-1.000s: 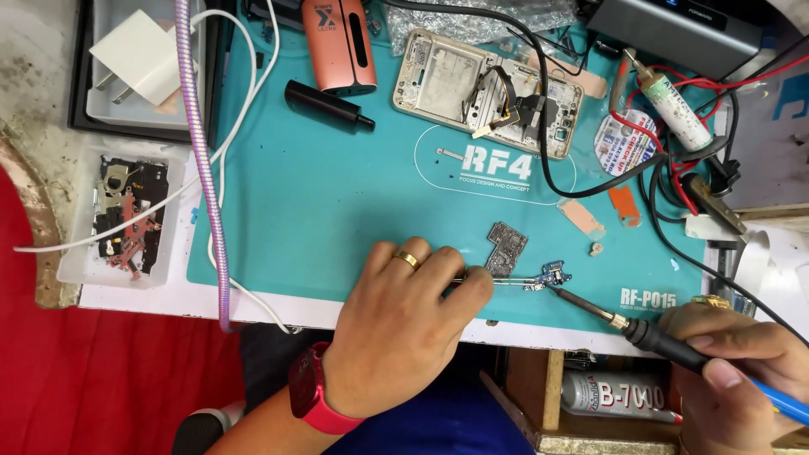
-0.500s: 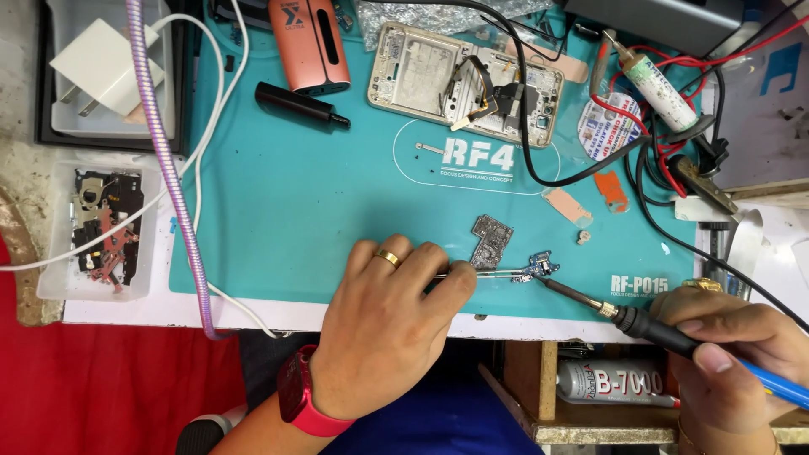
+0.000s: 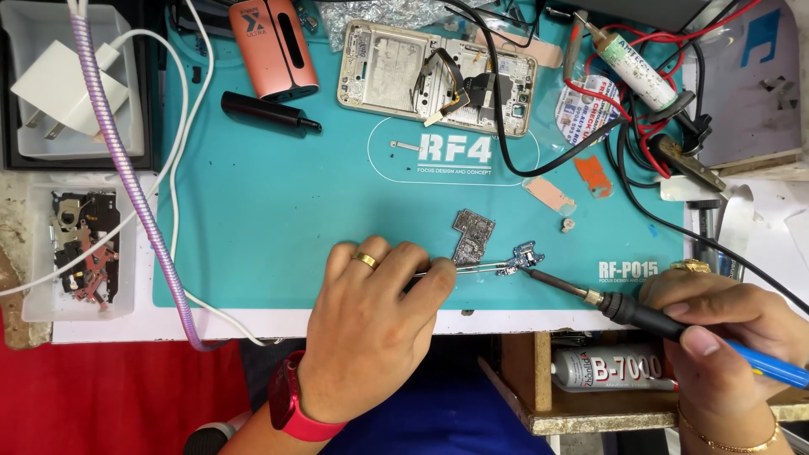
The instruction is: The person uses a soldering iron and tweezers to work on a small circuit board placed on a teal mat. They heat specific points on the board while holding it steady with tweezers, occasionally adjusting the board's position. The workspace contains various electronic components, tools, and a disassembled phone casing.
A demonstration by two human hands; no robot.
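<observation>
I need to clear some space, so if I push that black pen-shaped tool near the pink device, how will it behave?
The black pen-shaped tool looks round-bodied and lies flat on the teal mat, so it would probably roll when nudged sideways. Its narrow tip suggests it may curve as it rolls. It seems stiff and light, and the mat's surface might slow it.

Opened phone frame (image 3: 434,76) on teal mat (image 3: 278,211); pink case (image 3: 274,46); white charger (image 3: 63,88); parts tray (image 3: 38,291)

1. The left hand (image 3: 371,324) lies palm down, knuckles up, fingers curled forward and pinched at the tips.
2. The right hand (image 3: 725,324) comes in from the right edge, fingers wrapped in a pen-like grip.
</observation>
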